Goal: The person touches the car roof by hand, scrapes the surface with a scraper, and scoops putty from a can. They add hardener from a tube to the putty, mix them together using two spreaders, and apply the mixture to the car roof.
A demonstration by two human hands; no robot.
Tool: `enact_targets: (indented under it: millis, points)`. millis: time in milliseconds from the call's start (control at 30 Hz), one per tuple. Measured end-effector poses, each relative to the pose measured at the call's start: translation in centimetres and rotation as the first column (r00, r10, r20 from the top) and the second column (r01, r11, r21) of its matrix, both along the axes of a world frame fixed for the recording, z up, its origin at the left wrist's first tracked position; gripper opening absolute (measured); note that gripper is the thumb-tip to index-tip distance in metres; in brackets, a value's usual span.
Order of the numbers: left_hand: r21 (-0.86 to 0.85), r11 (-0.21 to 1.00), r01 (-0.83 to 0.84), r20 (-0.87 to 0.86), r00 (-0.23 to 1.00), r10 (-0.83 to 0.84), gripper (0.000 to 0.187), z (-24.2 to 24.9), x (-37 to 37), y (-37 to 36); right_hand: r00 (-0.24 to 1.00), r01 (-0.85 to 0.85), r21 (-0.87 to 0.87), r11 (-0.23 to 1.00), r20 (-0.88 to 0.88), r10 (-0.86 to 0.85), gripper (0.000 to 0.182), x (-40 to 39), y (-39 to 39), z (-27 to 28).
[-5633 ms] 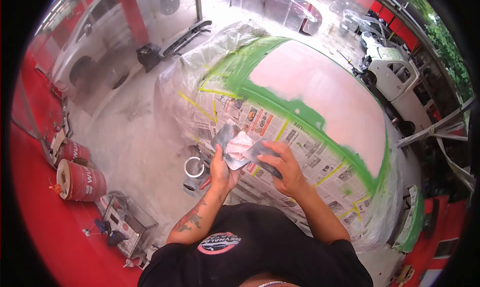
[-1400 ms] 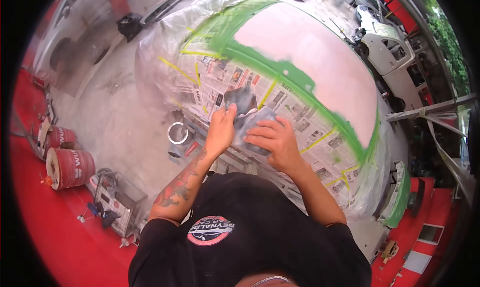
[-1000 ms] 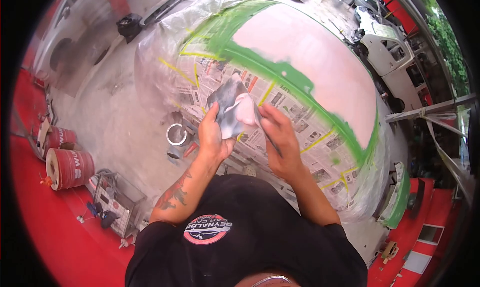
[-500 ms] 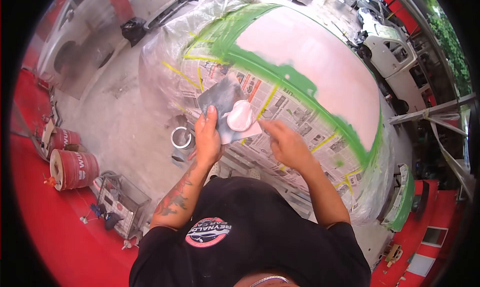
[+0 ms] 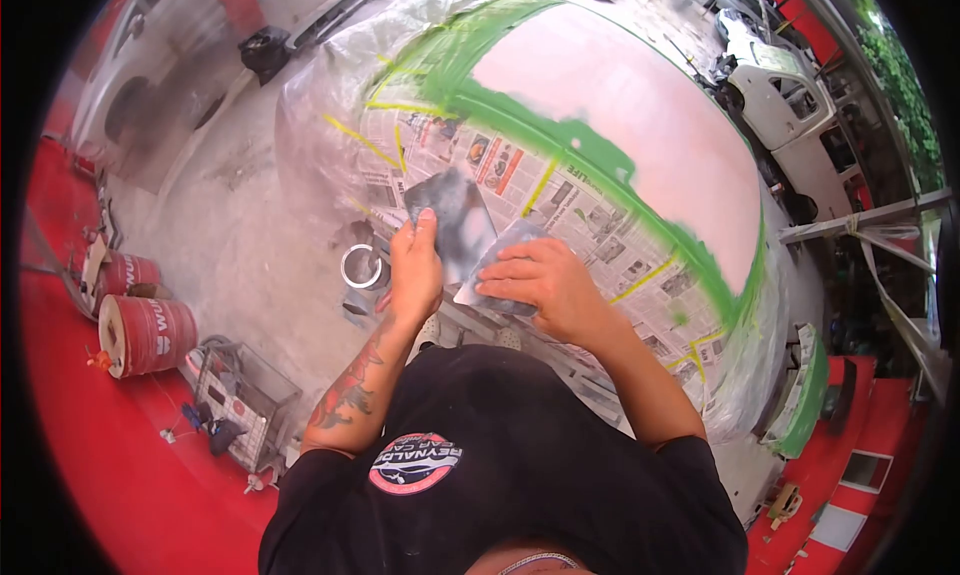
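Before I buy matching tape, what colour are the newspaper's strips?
The strips are yellow, clearest in head view.

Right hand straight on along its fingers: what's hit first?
Right hand would likely meet the grey plate in the left hand, its flat tool leading; depth is unclear from one view.

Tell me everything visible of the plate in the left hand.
The gray plate is thin and flat, with straight edges, dark streaks and paler, whitish smears. It may be metal or plastic; I can't tell which. The left hand grips its near-left side, thumb on the upper face. Seen against the newspaper, it is held in front of the body. The right hand holds a gray spreader over its right part, hiding what lies beneath.
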State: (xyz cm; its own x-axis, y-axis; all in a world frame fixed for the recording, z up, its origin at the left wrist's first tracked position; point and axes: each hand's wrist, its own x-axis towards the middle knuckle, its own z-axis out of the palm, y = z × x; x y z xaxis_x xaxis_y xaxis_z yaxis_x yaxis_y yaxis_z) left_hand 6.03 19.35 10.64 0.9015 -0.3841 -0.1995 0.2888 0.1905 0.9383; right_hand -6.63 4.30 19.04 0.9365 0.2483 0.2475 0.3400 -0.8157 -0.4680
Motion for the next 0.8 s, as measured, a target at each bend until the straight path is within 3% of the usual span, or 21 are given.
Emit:
enact_targets:
  millis: [33, 100, 133, 200, 233, 300, 367, 433, 467, 533, 567, 600, 667, 700, 733, 767, 800]
  points:
    - [-0.002, 1.0, -0.005, -0.003, 1.0, 0.005, 0.037, 0.5, 0.2, 0.0, 1.0, -0.005, -0.002, 1.0, -0.003, 0.005, 0.052, -0.5, -0.1, 0.1]
    - [-0.351, 0.915, -0.199, -0.375, 0.925, 0.058, 0.038, 2.2, 0.6, 0.0, 0.99, 0.085, 0.125, 0.988, 0.099, -0.098, 0.046, -1.3, -0.6, 0.5]
    - [-0.351, 0.912, -0.214, -0.379, 0.923, 0.071, 0.038, 2.9, 0.7, 0.1, 0.992, 0.072, 0.124, 0.99, 0.094, -0.084, 0.046, -1.5, -0.4, 1.2]
    - [-0.398, 0.892, -0.215, -0.603, 0.794, -0.078, 0.043, 3.7, 0.5, -0.1, 0.942, 0.066, 0.357, 0.932, 0.286, -0.177, 0.055, -1.8, 0.2, 2.9]
    - [-0.411, 0.895, -0.172, -0.625, 0.768, -0.14, 0.042, 3.5, 0.0, -0.2, 0.943, 0.066, 0.357, 0.932, 0.283, -0.175, 0.055, -1.6, 0.5, 2.8]
    - [-0.472, 0.866, -0.166, -0.622, 0.759, -0.194, 0.043, 3.6, -1.3, -0.7, 0.901, 0.026, 0.523, 0.852, 0.358, -0.247, 0.062, -0.8, 1.5, 2.2]
    - [-0.529, 0.834, -0.159, -0.617, 0.747, -0.248, 0.044, 3.6, -2.1, -0.7, 0.926, 0.091, 0.456, 0.885, 0.288, -0.243, 0.065, 0.0, 1.1, -0.3]
    - [-0.524, 0.842, -0.126, -0.544, 0.811, -0.217, 0.042, 3.3, -2.4, -0.4, 0.962, 0.2, 0.335, 0.921, 0.112, -0.25, 0.067, 0.2, -0.7, -3.2]
    - [-0.518, 0.848, -0.11, -0.505, 0.84, -0.199, 0.041, 3.2, -2.5, -0.3, 0.962, 0.2, 0.336, 0.92, 0.112, -0.25, 0.067, -0.2, -2.2, -3.9]
    - [-0.503, 0.861, -0.076, -0.402, 0.902, -0.155, 0.042, 3.7, -2.7, 0.0, 0.928, 0.357, -0.087, 0.93, -0.081, -0.363, 0.065, -0.2, -3.7, -3.3]
    - [-0.491, 0.87, -0.047, -0.293, 0.949, -0.114, 0.042, 3.9, -2.8, -0.2, 0.912, 0.41, -0.009, 0.912, 0.018, -0.41, 0.059, -0.4, -3.8, -2.9]
    - [-0.494, 0.868, -0.054, -0.293, 0.95, -0.108, 0.042, 3.8, -3.1, -0.6, 0.915, 0.403, -0.012, 0.915, 0.018, -0.403, 0.059, -0.1, -3.2, -1.4]
    - [-0.465, 0.88, -0.092, -0.131, 0.991, 0.034, 0.044, 3.1, -3.4, -1.4, 0.888, 0.362, 0.145, 0.921, 0.248, -0.388, 0.052, 0.7, -1.3, 0.8]
    - [-0.395, 0.916, -0.072, -0.057, 0.997, 0.054, 0.047, 2.4, -3.4, -1.5, 0.886, 0.363, 0.146, 0.92, 0.251, -0.389, 0.052, 0.9, -0.1, 1.1]
    - [-0.395, 0.916, -0.067, -0.053, 0.997, 0.05, 0.047, 2.0, -3.4, -1.6, 0.931, 0.307, 0.033, 0.951, 0.195, -0.307, 0.049, 0.8, 1.3, 1.2]
    - [-0.28, 0.957, -0.075, 0.044, 0.995, 0.091, 0.047, 1.7, -3.4, -1.6, 0.965, 0.239, -0.078, 0.968, 0.126, -0.228, 0.047, 0.7, 2.0, 1.2]
    - [-0.163, 0.982, -0.097, 0.143, 0.982, 0.121, 0.049, 1.3, -3.5, -1.6, 0.964, 0.243, -0.079, 0.967, 0.127, -0.232, 0.047, 0.5, 1.7, 1.1]
